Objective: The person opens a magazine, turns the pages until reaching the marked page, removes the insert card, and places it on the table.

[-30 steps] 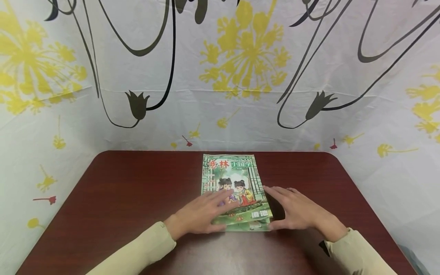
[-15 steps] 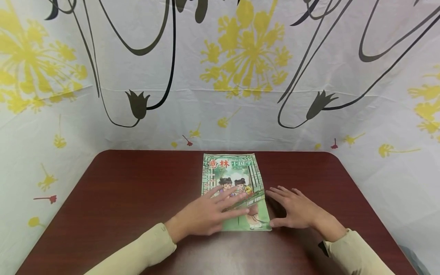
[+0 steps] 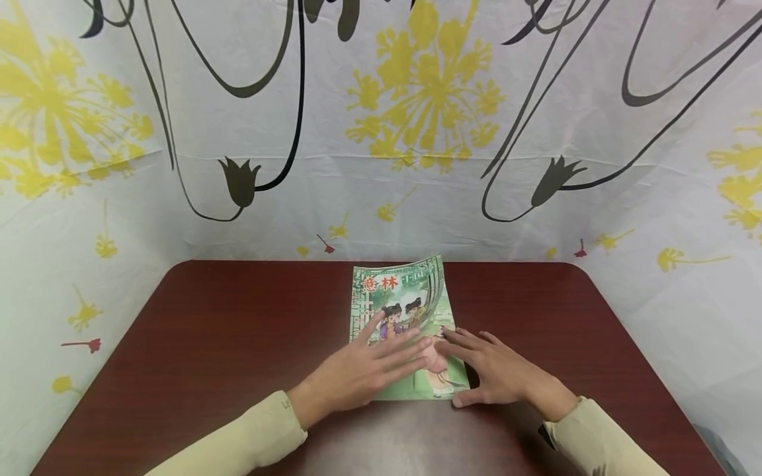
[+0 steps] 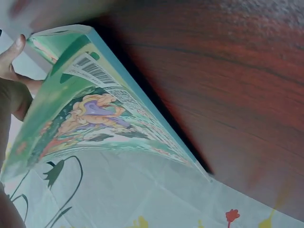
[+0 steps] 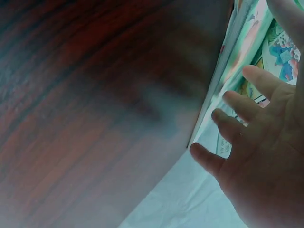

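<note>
A green magazine (image 3: 400, 281) with red lettering and two cartoon children on its cover lies mid-table. Its front cover bends up along the right side, baring a pale green page (image 3: 443, 383) with a pinkish picture. My left hand (image 3: 360, 373) lies across the lower cover, fingers extended and spread. In the left wrist view the raised cover (image 4: 97, 116) curves away from the spine, its barcode showing. My right hand (image 3: 503, 373) reaches over the right edge, fingertips at the bared page, thumb by the lower right corner. The right wrist view shows its spread fingers (image 5: 232, 126) beside the page edges.
The dark red wooden table (image 3: 238, 317) has rounded far corners. Behind and beside it hangs a white cloth (image 3: 333, 132) printed with yellow dandelions and dark flowers. Pale sleeves (image 3: 256, 423) cover both forearms.
The cover's lower right part has lifted and folded back leftward, and its upper right corner now curls up. My right hand has moved left from beside the magazine onto its right edge.
</note>
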`<state>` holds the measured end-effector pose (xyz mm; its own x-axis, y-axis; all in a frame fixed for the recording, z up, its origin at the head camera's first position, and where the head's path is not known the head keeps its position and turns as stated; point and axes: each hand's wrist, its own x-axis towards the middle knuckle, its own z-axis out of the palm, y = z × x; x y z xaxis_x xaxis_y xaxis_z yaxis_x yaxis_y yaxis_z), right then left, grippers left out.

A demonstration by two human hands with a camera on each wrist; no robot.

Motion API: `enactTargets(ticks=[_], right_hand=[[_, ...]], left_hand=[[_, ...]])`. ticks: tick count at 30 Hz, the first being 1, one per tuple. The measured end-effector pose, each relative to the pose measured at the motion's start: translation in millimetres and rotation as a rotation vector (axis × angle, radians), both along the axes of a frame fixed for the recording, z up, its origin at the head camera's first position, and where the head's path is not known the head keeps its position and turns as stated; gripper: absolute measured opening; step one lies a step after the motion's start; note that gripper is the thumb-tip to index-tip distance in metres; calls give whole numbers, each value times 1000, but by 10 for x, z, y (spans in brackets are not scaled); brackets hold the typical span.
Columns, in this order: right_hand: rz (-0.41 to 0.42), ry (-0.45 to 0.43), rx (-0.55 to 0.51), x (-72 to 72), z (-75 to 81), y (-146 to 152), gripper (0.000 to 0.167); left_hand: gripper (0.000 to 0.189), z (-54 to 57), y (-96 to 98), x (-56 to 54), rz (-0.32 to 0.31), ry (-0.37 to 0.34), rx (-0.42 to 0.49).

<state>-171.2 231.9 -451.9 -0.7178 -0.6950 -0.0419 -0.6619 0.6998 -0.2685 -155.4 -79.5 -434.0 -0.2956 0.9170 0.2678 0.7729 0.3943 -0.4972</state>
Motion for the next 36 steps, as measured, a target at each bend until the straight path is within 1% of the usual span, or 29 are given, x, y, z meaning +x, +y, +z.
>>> enactTargets(ticks=[3, 7, 11, 14, 18, 21, 23, 27, 30, 33, 36], right_hand=[[11, 3, -5, -10, -9, -4, 93], [21, 5, 0, -24, -14, -11, 90], [17, -9, 5, -42, -11, -10, 84], [13, -28, 13, -56, -3, -5, 80], [15, -49, 17, -65, 12, 2, 79], [11, -78, 8, -68, 25, 6, 80], [16, -90, -1, -71, 33, 11, 82], [24, -105, -11, -77, 45, 25, 83], [24, -115, -10, -76, 52, 26, 84], [27, -115, -12, -72, 52, 23, 84], [31, -104, -18, -64, 52, 14, 84]], left_hand=[[97, 4, 6, 24, 24, 39, -25], [87, 22, 10, 49, 49, 87, -52], [68, 49, 14, 56, 98, 157, -72], [53, 55, 13, 52, 136, 196, -59], [42, 49, 5, 34, 167, 219, -11], [43, 54, -2, 23, 195, 202, 26], [43, 60, -7, 20, 226, 164, 54], [39, 70, -14, 9, 333, 71, 94], [41, 71, -28, -4, 408, 11, 113], [44, 67, -45, -17, 441, -18, 118], [45, 61, -63, -27, 452, -37, 109]])
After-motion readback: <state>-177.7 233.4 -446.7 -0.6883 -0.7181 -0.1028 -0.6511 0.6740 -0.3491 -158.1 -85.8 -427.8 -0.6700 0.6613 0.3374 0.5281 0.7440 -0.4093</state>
